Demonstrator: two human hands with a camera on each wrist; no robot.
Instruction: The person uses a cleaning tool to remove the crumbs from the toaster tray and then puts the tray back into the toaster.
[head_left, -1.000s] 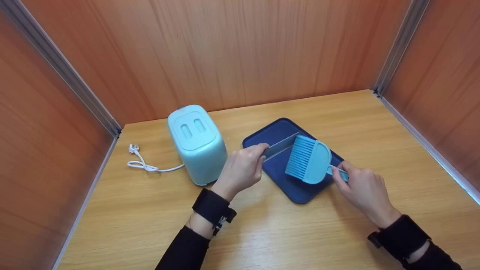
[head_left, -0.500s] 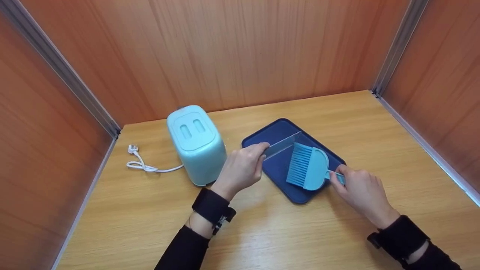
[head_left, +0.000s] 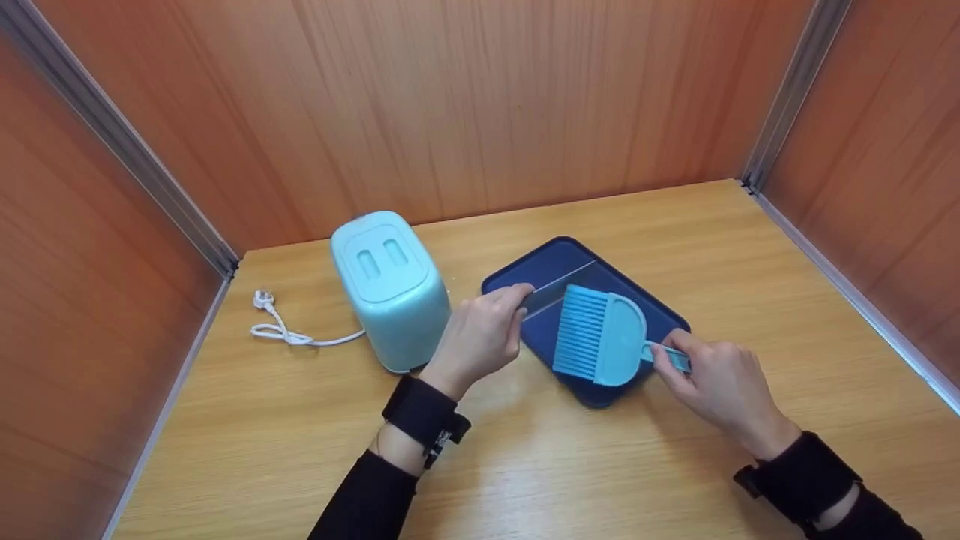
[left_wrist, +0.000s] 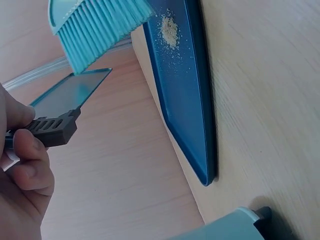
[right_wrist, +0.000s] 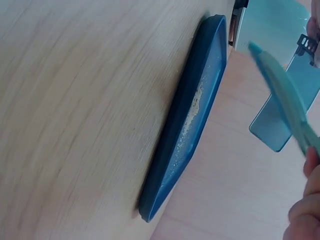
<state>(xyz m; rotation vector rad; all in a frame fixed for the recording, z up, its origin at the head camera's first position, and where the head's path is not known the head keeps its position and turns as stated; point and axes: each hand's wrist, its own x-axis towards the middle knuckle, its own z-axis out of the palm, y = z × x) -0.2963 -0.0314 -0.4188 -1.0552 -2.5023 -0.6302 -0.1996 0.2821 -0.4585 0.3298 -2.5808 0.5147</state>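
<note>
My left hand (head_left: 480, 334) pinches the dark slotted handle (left_wrist: 52, 129) of a thin flat crumb tray (left_wrist: 72, 92), held tilted on edge above a navy serving tray (head_left: 559, 255). My right hand (head_left: 724, 379) grips the handle of a light blue hand brush (head_left: 619, 337). Its bristles (head_left: 579, 330) point left, close to the crumb tray in the head view; whether they touch it I cannot tell. In the left wrist view a small heap of pale crumbs (left_wrist: 169, 32) lies on the navy tray, hidden behind the brush in the head view.
A light blue toaster (head_left: 397, 292) stands left of the navy tray, close to my left wrist. Its white cord (head_left: 300, 337) lies looped on the wooden table (head_left: 525, 465), ending in a plug (head_left: 264, 300). Wood-grain panels (head_left: 487, 105) enclose the back and both sides.
The brush has come down toward me and then shifted left over the navy tray. The crumb tray has tilted slightly, while the left hand stays nearly in place.
</note>
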